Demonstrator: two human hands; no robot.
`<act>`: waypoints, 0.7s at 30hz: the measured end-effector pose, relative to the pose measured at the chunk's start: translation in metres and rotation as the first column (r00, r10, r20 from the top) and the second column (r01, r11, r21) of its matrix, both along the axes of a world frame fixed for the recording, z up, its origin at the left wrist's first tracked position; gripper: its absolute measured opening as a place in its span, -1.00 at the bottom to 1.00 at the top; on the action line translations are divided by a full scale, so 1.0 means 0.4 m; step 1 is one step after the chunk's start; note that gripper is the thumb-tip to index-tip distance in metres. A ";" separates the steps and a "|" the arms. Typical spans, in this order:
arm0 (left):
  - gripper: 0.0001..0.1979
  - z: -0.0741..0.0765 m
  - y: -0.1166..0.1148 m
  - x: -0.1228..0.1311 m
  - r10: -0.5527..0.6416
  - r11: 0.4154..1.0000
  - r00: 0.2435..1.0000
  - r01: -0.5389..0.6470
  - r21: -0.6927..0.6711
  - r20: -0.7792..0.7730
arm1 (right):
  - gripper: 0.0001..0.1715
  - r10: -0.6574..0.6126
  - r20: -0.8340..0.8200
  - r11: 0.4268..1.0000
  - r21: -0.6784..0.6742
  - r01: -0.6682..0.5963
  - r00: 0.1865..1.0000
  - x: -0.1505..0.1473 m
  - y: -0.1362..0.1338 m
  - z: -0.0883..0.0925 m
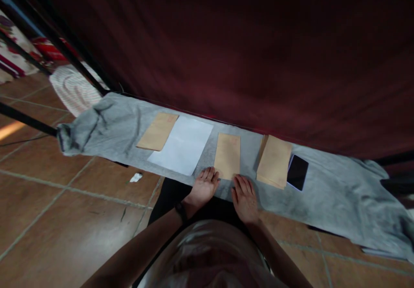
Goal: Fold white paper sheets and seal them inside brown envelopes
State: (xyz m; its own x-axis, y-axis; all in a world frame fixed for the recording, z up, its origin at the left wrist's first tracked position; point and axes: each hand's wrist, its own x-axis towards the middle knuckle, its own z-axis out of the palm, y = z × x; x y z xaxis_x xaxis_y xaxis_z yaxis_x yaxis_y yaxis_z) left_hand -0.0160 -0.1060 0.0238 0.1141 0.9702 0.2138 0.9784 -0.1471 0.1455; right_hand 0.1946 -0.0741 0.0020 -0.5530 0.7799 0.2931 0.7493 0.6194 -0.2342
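While wearing black band (pixel 181 212) on left wrist, resting left hand (pixel 204 187) and right hand (pixel 245 196) at near corners of middle envelope (pixel 228 154), extending fingers loosely and gripping nothing. Having middle envelope lying flat on grey cloth (pixel 330 182), straight ahead, between white paper (pixel 184 145) and envelope stack (pixel 274 161). Seeing phone (pixel 297 172) lying just beside stack, to right. Noticing left envelope (pixel 158 131) overlapping paper's left edge. Facing dark red curtain (pixel 258 64) hanging behind cloth.
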 end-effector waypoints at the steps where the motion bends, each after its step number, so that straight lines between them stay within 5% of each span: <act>1: -0.69 0.006 0.005 0.004 0.006 1.000 1.000 -0.006 -0.012 0.026 | -0.47 -0.003 0.000 1.000 -0.005 0.003 1.000 -0.003 0.000 0.004; 15: -0.59 0.023 0.052 0.040 0.220 0.971 0.962 -0.200 -0.133 0.161 | -0.67 -0.039 0.091 0.999 -0.016 0.041 0.995 -0.027 0.024 0.053; 21: -0.46 0.039 0.077 0.029 0.373 0.924 0.833 -0.290 -0.251 0.409 | -0.73 -0.063 0.088 0.998 0.005 0.063 0.994 -0.041 0.027 0.054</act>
